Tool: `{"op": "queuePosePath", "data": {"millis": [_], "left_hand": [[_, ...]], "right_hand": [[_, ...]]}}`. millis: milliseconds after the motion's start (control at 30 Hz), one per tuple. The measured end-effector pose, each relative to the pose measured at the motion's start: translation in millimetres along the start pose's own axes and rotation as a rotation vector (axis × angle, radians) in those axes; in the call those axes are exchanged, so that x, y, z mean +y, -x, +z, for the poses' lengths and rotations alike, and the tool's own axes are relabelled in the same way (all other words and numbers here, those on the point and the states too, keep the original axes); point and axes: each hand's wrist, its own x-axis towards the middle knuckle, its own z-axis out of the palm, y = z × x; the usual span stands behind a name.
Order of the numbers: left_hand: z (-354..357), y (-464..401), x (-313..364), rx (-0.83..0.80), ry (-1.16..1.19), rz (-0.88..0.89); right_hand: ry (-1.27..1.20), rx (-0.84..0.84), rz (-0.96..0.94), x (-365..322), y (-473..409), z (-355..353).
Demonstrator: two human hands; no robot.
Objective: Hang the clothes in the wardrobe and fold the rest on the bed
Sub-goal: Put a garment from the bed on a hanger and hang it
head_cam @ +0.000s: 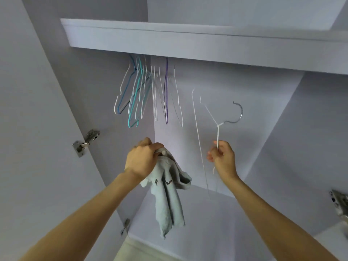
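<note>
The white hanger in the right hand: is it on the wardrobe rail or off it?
Off. The right hand holds the white hanger tilted, its metal hook free in the air below the hangers on the rail.

Soft, cool, even light is filling the wardrobe (235, 113) interior, casting only faint shadows beneath the shelf (188, 40) and in the left corner, with no glare showing. The wide-angle lens is bending straight panel edges toward the frame borders. Fine detail is appearing slightly smeared, the thin hangers (143, 91) looking soft against the pale back wall.
</note>
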Motion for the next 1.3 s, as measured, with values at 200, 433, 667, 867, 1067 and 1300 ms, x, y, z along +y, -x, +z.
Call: {"op": "queuePosePath", "data": {"millis": [200,433,667,867,1067,1300], "left_hand": [[22.4,26.1,-0.3,-0.148,0.055,-0.096],[34.5,28.2,-8.5,-0.37,0.329,-0.257],[36.4,40.5,-23.9,-0.238,0.273,-0.271],[36.5,47.0,-26.8,-0.252,0.214,-0.257],[34.7,51.0,-36.0,-0.325,0.157,-0.223],[7.2,45.7,-27.6,-0.163,0.347,-0.119]], "right_hand": [[0.22,0.142,0.199,42.0,42.7,-25.8],[-0.192,0.295,0.199,47.4,78.3,-29.4],[-0.808,0.226,0.347,11.9,88.5,-1.1],[-0.875,0.039,0.303,-11.0,92.9,32.5],[-0.946,-0.011,0.218,-38.4,77.4,43.8],[-0.851,-0.045,0.245,-26.8,68.0,58.1]]}}
